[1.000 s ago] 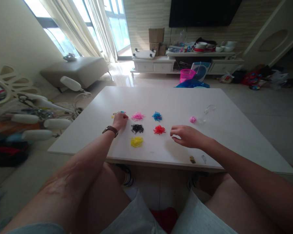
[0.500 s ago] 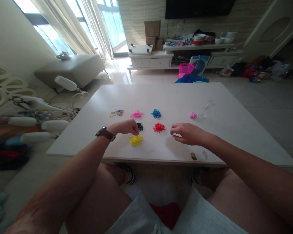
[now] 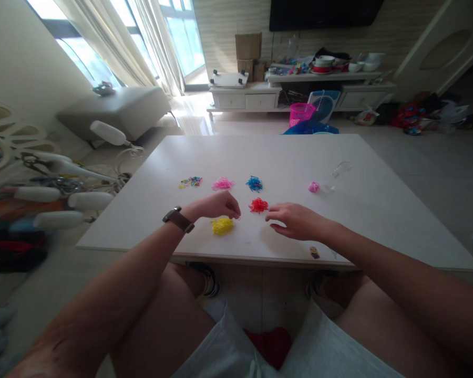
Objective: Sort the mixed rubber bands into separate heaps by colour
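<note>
While both arms reach in from the bottom of the frame, here is how it stands:

Left hand: the left hand [image 3: 217, 205] sits at centre frame, knuckles up, fingers curled and pinched together at the tips; whether anything is caught between them I cannot tell. A brown watch [image 3: 177, 218] is on its wrist.
Yellow pile: the yellow pile [image 3: 222, 226] of small bands lies just below that hand, close to the fingertips.
Black pile: hidden under the left hand, not visible right now.
Right hand: the right hand [image 3: 294, 221] rests right of centre, fingers loosely spread and pointing left, holding nothing that shows.
Red pile: the red pile [image 3: 257, 205] lies between the two hands, just up-left of the right fingertips.
Back row: a mixed-colour pile [image 3: 189, 182], a pink pile [image 3: 222, 184] and a blue pile [image 3: 254, 184] run left to right above the hands.
Right side: a pink ball [image 3: 313, 187] beside a clear plastic piece [image 3: 340, 170].
Near edge: a small yellow figure [image 3: 314, 252] by the right forearm.
Surface: all on the white table [image 3: 260, 152].
</note>
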`<state>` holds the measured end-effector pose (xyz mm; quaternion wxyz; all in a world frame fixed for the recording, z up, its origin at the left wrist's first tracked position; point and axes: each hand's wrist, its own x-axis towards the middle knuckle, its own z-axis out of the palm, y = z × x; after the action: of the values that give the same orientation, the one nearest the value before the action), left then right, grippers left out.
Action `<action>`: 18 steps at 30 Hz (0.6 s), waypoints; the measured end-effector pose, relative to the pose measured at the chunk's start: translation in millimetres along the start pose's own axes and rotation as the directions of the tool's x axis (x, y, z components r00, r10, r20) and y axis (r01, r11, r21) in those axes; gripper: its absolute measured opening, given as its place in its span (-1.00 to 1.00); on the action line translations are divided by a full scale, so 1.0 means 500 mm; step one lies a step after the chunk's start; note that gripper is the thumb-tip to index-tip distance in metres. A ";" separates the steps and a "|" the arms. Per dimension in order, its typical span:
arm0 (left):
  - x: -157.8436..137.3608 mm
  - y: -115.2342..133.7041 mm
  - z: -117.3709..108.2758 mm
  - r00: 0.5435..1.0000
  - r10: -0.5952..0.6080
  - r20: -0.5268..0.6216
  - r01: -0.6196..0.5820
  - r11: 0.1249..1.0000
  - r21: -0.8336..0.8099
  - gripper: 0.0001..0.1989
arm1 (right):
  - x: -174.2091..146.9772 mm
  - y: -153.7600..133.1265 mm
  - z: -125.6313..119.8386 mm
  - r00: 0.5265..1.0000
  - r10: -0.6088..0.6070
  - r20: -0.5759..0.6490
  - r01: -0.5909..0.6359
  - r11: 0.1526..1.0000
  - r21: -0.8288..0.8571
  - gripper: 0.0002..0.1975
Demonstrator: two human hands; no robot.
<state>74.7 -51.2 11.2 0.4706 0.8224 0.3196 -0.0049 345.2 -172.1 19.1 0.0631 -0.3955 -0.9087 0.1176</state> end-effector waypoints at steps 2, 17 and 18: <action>0.004 0.012 0.010 0.999 0.030 -0.018 -0.031 0.999 -0.030 -0.85 | 0.005 -0.012 0.009 0.999 -0.040 -0.008 0.041 0.999 0.035 -0.72; 0.018 0.031 0.047 0.989 0.147 -0.035 -0.150 0.975 -0.165 -0.83 | 0.018 -0.022 0.045 0.997 -0.081 -0.019 0.083 0.992 0.096 -0.47; 0.019 0.030 0.048 0.987 0.155 -0.036 -0.159 0.973 -0.169 -0.83 | 0.019 -0.022 0.046 0.997 -0.079 -0.020 0.080 0.993 0.092 -0.48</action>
<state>97.5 -70.3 6.4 0.5347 0.8016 0.2583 0.0692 326.5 -176.2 0.2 0.0933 -0.3565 -0.9169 0.1536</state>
